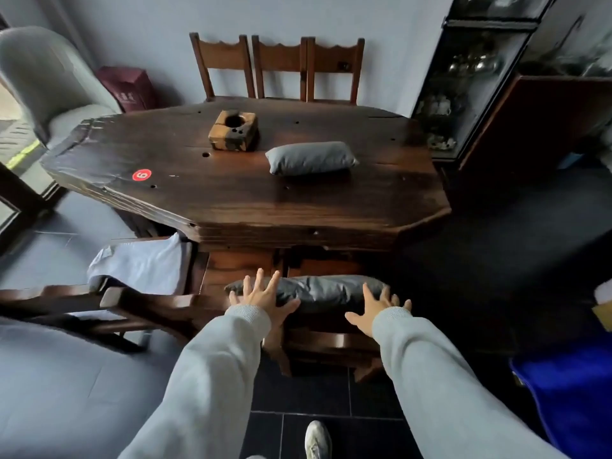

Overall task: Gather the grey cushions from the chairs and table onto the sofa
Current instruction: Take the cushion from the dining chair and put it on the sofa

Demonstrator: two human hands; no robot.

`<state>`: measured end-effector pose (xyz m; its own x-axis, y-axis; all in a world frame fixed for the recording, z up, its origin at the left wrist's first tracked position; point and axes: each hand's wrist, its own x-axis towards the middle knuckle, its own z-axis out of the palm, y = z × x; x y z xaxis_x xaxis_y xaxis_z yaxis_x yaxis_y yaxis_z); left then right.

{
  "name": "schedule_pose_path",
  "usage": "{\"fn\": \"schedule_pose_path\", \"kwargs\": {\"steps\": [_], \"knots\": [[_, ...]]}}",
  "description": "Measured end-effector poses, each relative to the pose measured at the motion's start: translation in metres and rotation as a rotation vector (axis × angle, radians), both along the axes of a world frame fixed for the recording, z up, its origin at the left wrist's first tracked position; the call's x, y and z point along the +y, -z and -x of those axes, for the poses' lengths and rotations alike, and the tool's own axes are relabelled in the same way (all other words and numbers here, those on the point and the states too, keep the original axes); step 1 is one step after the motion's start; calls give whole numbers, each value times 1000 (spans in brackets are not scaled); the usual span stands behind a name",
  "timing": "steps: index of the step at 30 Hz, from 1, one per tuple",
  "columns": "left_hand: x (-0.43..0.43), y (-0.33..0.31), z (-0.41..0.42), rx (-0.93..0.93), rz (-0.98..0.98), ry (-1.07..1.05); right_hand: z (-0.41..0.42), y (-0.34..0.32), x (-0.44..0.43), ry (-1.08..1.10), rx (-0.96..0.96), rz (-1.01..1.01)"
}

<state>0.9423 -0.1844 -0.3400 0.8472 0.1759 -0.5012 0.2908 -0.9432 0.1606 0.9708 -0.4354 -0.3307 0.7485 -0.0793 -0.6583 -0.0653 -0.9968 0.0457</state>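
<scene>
Both my hands spread wide, gripping nothing yet. Left hand [261,298] rests on the left end of a grey cushion [326,291] lying on the chair seat [331,341], right hand [376,309] at its right end. 2nd cushion [310,158] sits mid table [231,193], w/ a wooden block [232,129] behind it, its holes look empty.

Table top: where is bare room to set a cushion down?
The table is bare along its near edge, between the red sticker and the grey cushion. Its middle is crowded by the wooden block.
</scene>
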Motion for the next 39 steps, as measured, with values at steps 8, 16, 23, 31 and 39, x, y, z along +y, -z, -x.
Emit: {"fn": "schedule_pose_path", "kwargs": {"steps": [8, 16, 23, 31, 39], "knots": [[31, 58, -71, 186, -27, -84, -59, 71, -32, 95, 96, -35], [74, 146, -130, 386, 6, -128, -129, 128, -32, 220, 51, -64], [96, 225, -173, 563, 25, -288, -181, 203, -22, 352, 232, -21], [128, 273, -190, 615, 182, -525, -197, 243, -15, 524, 292, -63], [109, 231, -193, 484, 68, -484, -196, 220, -8, 572, 263, -86]]}}
